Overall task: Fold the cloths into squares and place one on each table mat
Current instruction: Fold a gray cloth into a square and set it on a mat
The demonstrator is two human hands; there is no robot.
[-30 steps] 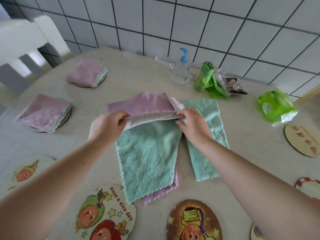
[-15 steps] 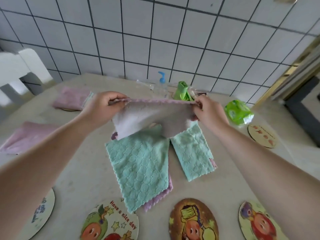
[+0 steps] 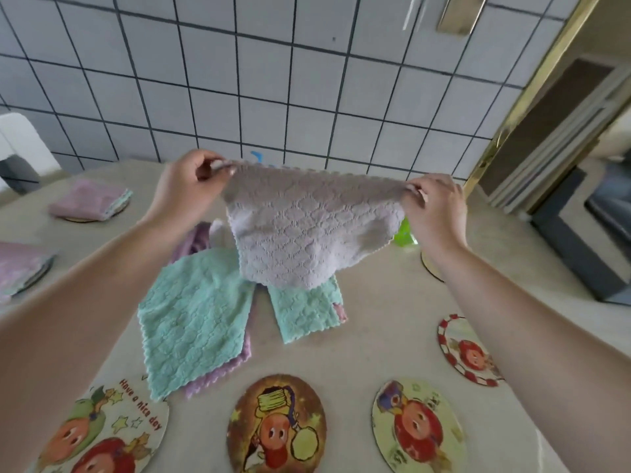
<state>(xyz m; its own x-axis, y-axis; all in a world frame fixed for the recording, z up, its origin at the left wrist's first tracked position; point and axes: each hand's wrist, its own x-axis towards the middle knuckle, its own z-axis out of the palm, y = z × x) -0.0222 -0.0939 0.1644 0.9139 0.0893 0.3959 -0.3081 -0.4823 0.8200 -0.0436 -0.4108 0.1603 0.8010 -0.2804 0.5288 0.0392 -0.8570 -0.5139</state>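
I hold a pale pink cloth (image 3: 307,230) stretched in the air above the table. My left hand (image 3: 186,192) pinches its upper left corner and my right hand (image 3: 435,208) pinches its upper right corner. Below it lie a teal cloth (image 3: 194,319) over a purple one, and a second teal cloth (image 3: 307,312). Two folded pink cloths sit on mats at the left: one far (image 3: 90,201), one at the edge (image 3: 18,264). Bare round picture mats lie near me: one at the left (image 3: 102,435), one in the middle (image 3: 276,425), one to its right (image 3: 418,428).
A red-rimmed mat (image 3: 467,353) and another mat edge (image 3: 430,268) lie at the right. A green packet (image 3: 404,233) peeks out behind the held cloth. A tiled wall stands behind the table, a white chair (image 3: 20,148) at the far left, a doorway at the right.
Both hands lifted the pink cloth off the pile and spread it wide in the air. The view tilted upward toward the wall.
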